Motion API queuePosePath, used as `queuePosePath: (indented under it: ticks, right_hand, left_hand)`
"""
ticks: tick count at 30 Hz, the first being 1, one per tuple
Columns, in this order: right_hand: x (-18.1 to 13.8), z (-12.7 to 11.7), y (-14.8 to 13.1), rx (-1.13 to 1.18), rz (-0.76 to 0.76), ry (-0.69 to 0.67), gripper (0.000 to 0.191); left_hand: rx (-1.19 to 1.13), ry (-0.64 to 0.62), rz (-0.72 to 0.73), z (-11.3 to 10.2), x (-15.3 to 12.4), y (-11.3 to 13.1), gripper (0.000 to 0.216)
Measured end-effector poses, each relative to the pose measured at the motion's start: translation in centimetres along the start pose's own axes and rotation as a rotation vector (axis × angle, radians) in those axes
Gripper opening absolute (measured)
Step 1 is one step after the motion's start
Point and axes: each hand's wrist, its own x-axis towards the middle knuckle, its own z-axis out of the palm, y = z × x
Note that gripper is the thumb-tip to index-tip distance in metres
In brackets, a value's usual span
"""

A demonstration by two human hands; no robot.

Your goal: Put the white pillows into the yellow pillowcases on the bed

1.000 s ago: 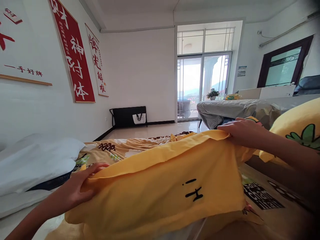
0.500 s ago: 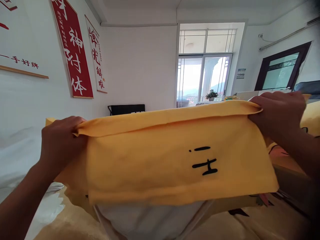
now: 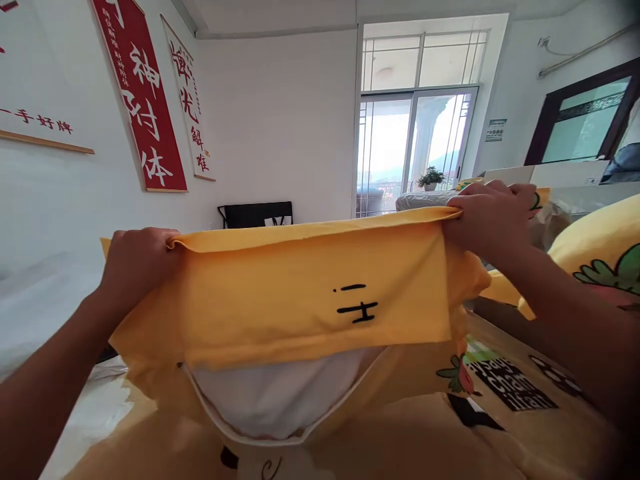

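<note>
A yellow pillowcase with black "Hi" lettering is stretched sideways in front of me. My left hand is closed around its upper left edge, and my right hand grips its upper right edge. Below the lettered flap the case gapes in a curved opening with a light rim, and a white pillow or lining shows inside; which one I cannot tell. A printed strawberry marks the case's lower right. My fingertips are hidden behind the folded cloth.
Beneath lies a tan printed bedspread. Another yellow pillow with a strawberry print is at the right. A black folding chair stands by the far wall, and a potted plant sits near the window. Scrolls hang on the left wall.
My right hand has moved left with its edge of the pillowcase, bringing my hands closer together. The case's lower opening shows more of the white inside. The view has shifted slightly.
</note>
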Motion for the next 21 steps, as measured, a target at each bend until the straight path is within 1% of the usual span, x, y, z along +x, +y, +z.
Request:
queuePosePath:
  ticks: [2,3,4,5,6,7,8,9,10,11,13,14,15,17,19,21]
  right_hand:
    - [-0.5,1.9,-2.5,0.029,0.011,-0.005,0.028]
    - [-1.1,2.8,-4.1,0.059,0.001,-0.035,0.03]
    - [-2.0,3.8,-5.9,0.106,-0.004,-0.066,0.034]
    - [-3.2,4.7,-7.9,0.183,-0.041,-0.101,0.039]
    - [-4.7,5.5,-10.0,0.295,-0.093,-0.153,0.044]
    - [-6.4,6.3,-12.1,0.435,-0.156,-0.226,0.047]
    - [-8.3,7.0,-14.0,0.596,-0.293,-0.344,0.049]
    - [-10.3,7.7,-15.9,0.757,-0.472,-0.481,0.051]
    - [-12.3,8.4,-17.5,0.815,-0.579,-0.553,0.051]
    - [-14.2,8.9,-18.8,0.854,-0.631,-0.612,0.05]
    - [-16.9,9.7,-20.6,0.896,-0.644,-0.673,0.051]
    - [-17.6,9.9,-21.0,0.911,-0.633,-0.686,0.051]
    - [-17.9,10.0,-21.1,0.931,-0.621,-0.697,0.051]
    - [-17.5,10.2,-20.6,1.0,-0.598,-0.729,0.049]
    - [-16.7,10.6,-19.0,1.058,-0.549,-0.774,0.046]
    - [-16.2,11.5,-16.4,1.049,-0.452,-0.81,0.046]
  left_hand:
    - [0.095,-0.046,-0.007,2.9,0.0,1.3,0.023]
    - [0.085,-0.011,0.005,4.5,-0.3,2.2,0.026]
    - [0.028,0.05,-0.016,6.2,-1.0,3.3,0.032]
    - [-0.072,0.082,0.025,8.0,-1.8,4.5,0.038]
    - [-0.185,0.048,0.094,9.8,-2.9,5.8,0.044]
    - [-0.301,-0.039,0.162,11.6,-4.2,7.1,0.048]
    - [-0.406,-0.182,0.243,13.5,-5.5,8.4,0.051]
    - [-0.5,-0.365,0.326,15.4,-6.9,9.6,0.052]
    - [-0.581,-0.554,0.367,17.3,-8.2,10.6,0.051]
    - [-0.651,-0.701,0.366,19.1,-9.4,11.3,0.048]
    - [-0.67,-0.781,0.332,22.1,-11.1,12.1,0.048]
    - [-0.682,-0.791,0.311,23.2,-11.5,12.2,0.048]
    - [-0.692,-0.785,0.294,23.9,-11.7,12.1,0.049]
    - [-0.733,-0.772,0.276,24.2,-11.4,11.5,0.051]
    - [-0.757,-0.735,0.269,23.4,-10.9,10.3,0.051]
    - [-0.741,-0.652,0.242,22.2,-10.8,8.0,0.049]
